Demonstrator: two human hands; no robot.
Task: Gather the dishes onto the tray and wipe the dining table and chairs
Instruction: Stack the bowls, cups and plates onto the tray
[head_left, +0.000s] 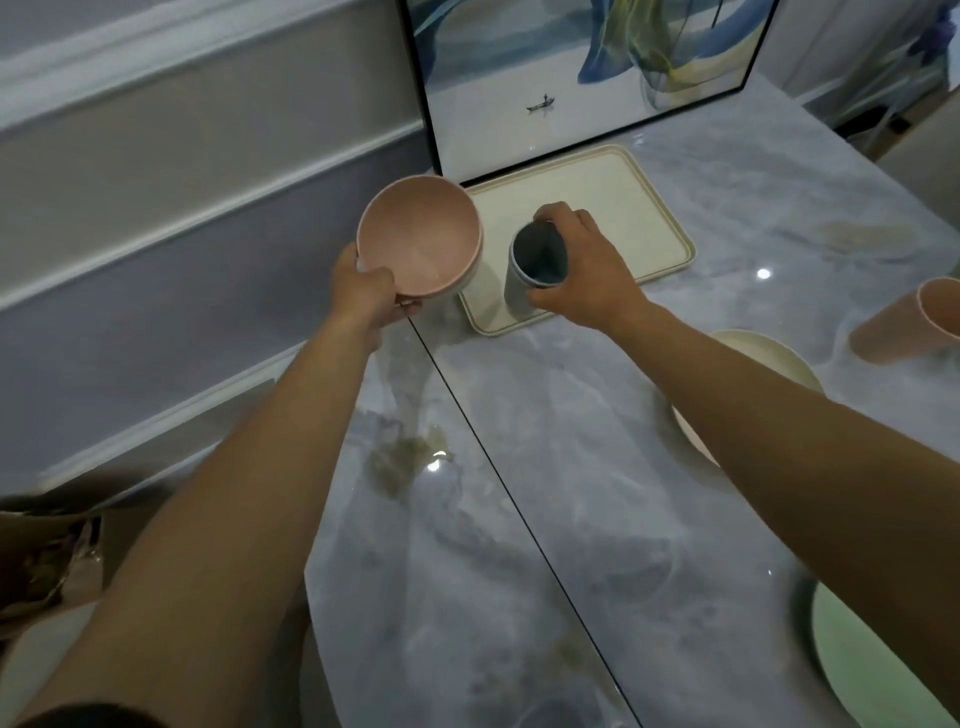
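Observation:
My left hand (366, 296) grips the near rim of a pink bowl (418, 234) and holds it tilted over the left edge of the cream tray (639, 208). A second, paler bowl seems stacked under it. My right hand (582, 265) grips a blue-grey cup (535, 260) with a dark inside, over the tray's near left part. I cannot tell whether the cup touches the tray.
A pink cup (904, 325) lies on its side at the right. A cream plate (769, 358) and a green plate (862, 660) sit on the marble table (519, 519). Beige stains (402, 457) mark the tabletop. A framed picture (571, 78) leans behind the tray.

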